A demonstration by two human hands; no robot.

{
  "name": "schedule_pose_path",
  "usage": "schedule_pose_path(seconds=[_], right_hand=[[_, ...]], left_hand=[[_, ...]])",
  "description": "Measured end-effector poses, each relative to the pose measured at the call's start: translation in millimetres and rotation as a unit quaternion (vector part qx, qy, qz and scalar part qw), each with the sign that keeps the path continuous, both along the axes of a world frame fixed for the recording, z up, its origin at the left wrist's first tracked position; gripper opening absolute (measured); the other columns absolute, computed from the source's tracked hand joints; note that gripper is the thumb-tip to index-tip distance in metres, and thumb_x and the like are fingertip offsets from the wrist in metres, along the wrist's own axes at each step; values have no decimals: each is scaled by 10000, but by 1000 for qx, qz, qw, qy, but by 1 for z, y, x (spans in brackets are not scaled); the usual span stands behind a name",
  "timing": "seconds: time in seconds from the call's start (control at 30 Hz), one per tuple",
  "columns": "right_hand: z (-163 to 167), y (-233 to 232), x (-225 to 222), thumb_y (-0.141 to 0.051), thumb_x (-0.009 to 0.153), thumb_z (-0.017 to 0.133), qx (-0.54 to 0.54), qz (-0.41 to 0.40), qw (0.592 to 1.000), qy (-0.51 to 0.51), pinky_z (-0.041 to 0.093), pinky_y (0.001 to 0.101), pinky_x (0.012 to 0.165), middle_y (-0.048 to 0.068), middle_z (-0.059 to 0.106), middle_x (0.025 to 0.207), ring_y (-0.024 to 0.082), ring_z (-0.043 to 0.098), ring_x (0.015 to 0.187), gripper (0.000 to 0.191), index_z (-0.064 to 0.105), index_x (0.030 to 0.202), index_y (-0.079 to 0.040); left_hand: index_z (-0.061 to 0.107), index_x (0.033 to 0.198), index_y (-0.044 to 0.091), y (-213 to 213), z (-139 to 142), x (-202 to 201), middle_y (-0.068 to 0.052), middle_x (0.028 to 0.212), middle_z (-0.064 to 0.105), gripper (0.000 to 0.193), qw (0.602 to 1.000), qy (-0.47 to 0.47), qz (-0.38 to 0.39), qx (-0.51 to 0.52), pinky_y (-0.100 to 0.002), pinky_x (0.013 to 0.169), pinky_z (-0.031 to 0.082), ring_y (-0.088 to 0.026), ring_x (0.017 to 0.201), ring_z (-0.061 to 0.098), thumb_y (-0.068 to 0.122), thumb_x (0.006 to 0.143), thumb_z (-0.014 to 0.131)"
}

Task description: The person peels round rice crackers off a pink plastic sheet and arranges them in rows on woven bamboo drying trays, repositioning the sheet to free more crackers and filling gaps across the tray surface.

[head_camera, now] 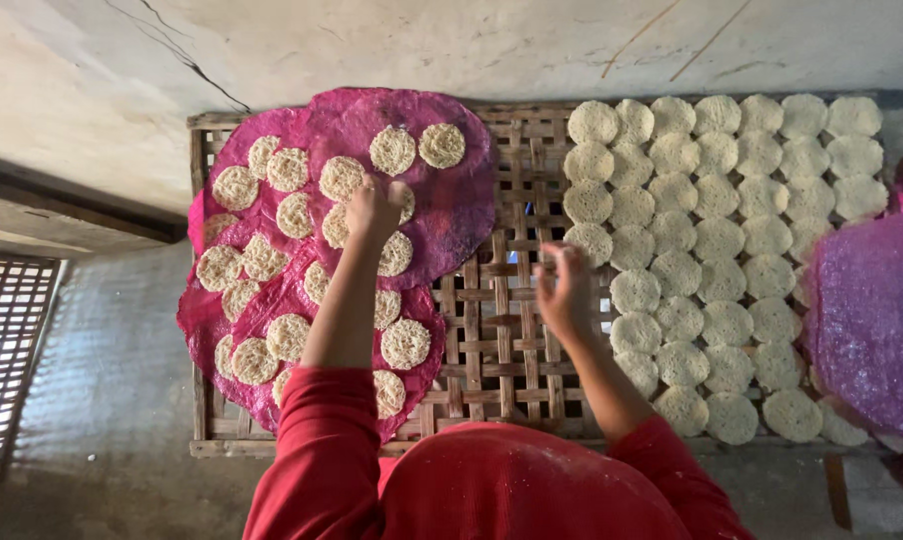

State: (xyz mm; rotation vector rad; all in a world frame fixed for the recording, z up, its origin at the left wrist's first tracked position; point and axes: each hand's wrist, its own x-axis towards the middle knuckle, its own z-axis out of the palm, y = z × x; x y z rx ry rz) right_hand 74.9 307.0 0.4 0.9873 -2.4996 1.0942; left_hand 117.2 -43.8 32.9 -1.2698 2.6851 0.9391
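Note:
My left hand [372,210] reaches out over magenta sheets [462,200] that carry several pale round noodle-like cakes [393,150]. Its fingers pinch the edge of one cake [406,203]. My right hand [567,290] hovers over the bare middle of a woven bamboo rack [492,330], just left of tight rows of the same pale cakes [717,240]. That hand is blurred, with its fingers bent, and nothing shows in it. Both arms wear red sleeves.
Another magenta sheet [872,310] overlaps the rack's right end. A slatted wooden grille [7,340] lies on the grey floor to the left. A cracked pale wall [472,40] runs along the rack's far side.

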Motion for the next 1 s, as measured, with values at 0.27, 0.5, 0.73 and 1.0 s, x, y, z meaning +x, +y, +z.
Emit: schedule_pose_path(seconds=[0.27, 0.5, 0.73, 1.0], right_hand=[[-35, -15, 23, -392, 1076, 612, -298, 50, 687, -661, 500, 276, 897, 116, 478, 978, 205, 513, 867, 533, 640, 1412, 21], [-22, 62, -5, -133, 944, 688, -85, -89, 898, -423, 624, 372, 881, 133, 651, 1272, 248, 658, 1127, 399, 600, 1332, -115], [5, 81, -15, 3, 840, 678, 105, -106, 989, 19, 581, 441, 848, 176, 653, 1181, 347, 656, 1078, 479, 605, 1307, -73], [4, 38, 66, -466, 999, 631, -82, 79, 889, -443, 617, 339, 811, 106, 728, 1256, 179, 717, 930, 529, 628, 1275, -15]], left_hand=[[688, 1068, 25, 129, 11, 56, -97, 891, 714, 212, 863, 339, -356, 119, -253, 578, 615, -151, 726, 703, 194, 966, 611], [534, 1371, 31, 47, -24, 83, -150, 1251, 569, 485, 939, 72, -191, -276, -464, 955, 484, -309, 1125, 557, 89, 891, 490], [485, 1414, 57, 13, -38, 85, -154, 1337, 492, 548, 921, -133, -236, -281, -501, 1009, 438, -342, 1225, 474, 195, 897, 604], [648, 1267, 220, 90, 56, 127, -34, 979, 714, 272, 969, -86, -218, 77, -290, 560, 567, -150, 702, 649, 242, 998, 606]])
